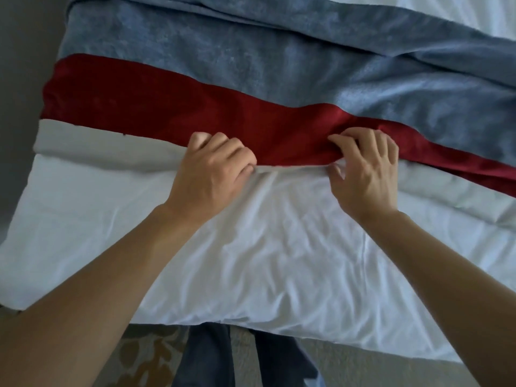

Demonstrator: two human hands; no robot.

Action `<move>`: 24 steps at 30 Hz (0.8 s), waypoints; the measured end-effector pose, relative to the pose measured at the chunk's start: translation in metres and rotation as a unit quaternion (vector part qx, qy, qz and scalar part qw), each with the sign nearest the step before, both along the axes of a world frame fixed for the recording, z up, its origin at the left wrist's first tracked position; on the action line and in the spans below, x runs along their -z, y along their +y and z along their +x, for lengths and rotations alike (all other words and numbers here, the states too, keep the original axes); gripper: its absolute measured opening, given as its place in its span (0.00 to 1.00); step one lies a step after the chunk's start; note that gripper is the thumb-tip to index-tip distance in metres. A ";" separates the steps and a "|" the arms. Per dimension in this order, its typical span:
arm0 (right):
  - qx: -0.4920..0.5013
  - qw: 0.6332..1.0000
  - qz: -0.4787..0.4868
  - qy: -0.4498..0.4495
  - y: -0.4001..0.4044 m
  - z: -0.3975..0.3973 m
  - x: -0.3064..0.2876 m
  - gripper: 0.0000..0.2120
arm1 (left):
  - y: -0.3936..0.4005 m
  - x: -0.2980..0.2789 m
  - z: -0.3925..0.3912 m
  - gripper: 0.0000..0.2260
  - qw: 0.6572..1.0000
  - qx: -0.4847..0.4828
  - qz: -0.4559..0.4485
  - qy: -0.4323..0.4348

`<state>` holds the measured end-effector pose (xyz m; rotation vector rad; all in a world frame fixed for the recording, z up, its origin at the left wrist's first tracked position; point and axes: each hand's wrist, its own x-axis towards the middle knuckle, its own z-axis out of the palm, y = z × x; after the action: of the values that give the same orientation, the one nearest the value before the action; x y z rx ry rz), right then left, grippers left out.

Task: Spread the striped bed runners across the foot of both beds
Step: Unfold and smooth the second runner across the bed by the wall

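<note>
1. Carpet (145, 350) with a leaf pattern shows at 6 o'clock, with the person's dark trousers (206, 358) close against the foot edge of the bed. Standing centred like this is good, I think, because both arms can pull equally.
2. White duvet (251, 247) fills the middle and is wrinkled between the forearms. It would be better to smooth it only after the runner is set.
3. Left hand (212, 171), a little toward 9 o'clock of centre, has curled fingers that grip the near edge of the bed runner (156, 107). Right hand (365, 169), toward 3 o'clock, pinches the same edge, where the red stripe is bunched.
4. To do this step well, I would draw both hands apart along the edge, keeping it parallel to the foot.
5. Blue stripe lies toward 12 o'clock and has a fold at 1 o'clock, which needs flattening last.
</note>
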<state>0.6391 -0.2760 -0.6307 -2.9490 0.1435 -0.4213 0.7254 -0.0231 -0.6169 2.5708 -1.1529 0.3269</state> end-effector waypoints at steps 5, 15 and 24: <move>0.124 0.991 0.039 -0.013 -0.035 0.011 -0.006 0.25 | -0.008 -0.013 0.023 0.03 0.999 -0.032 0.002 0.029; 0.135 0.986 0.095 -0.035 -0.042 -0.001 -0.006 0.10 | -0.024 0.004 0.016 0.05 0.995 0.002 -0.017 0.094; 0.198 0.980 -0.008 -0.021 -0.057 -0.009 -0.010 0.09 | -0.024 -0.010 0.039 0.05 0.990 -0.030 -0.091 0.103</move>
<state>0.6305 -0.3329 -0.6208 -2.9185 0.7335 -0.5344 0.7643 -0.0472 -0.6071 2.4166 -0.9291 0.1666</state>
